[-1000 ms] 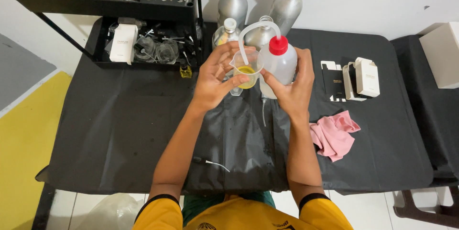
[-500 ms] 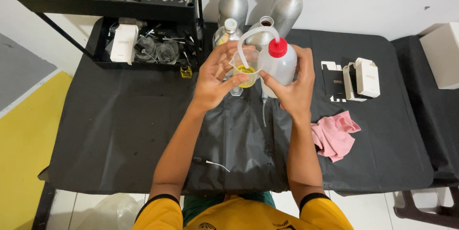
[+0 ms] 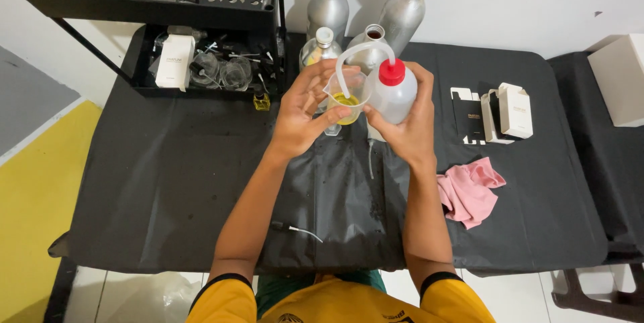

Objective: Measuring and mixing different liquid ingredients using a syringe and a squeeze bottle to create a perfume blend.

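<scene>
Head view: the left hand (image 3: 305,118) is closing around a clear beaker (image 3: 347,98) holding yellow liquid, lifted above the black table (image 3: 168,182). The right hand (image 3: 406,128) is gripping a red-capped wash bottle (image 3: 392,91), its bent tube (image 3: 352,55) dipping into the beaker. Silver bottles (image 3: 327,11) are standing just behind; a pink cloth (image 3: 468,192) is lying to the right, near white boxes (image 3: 515,110).

White wall (image 3: 537,1) behind. Black-covered table (image 3: 168,182), black perforated shelf rack (image 3: 221,1) at back left. Yellow and grey floor (image 3: 27,182) to the left.
</scene>
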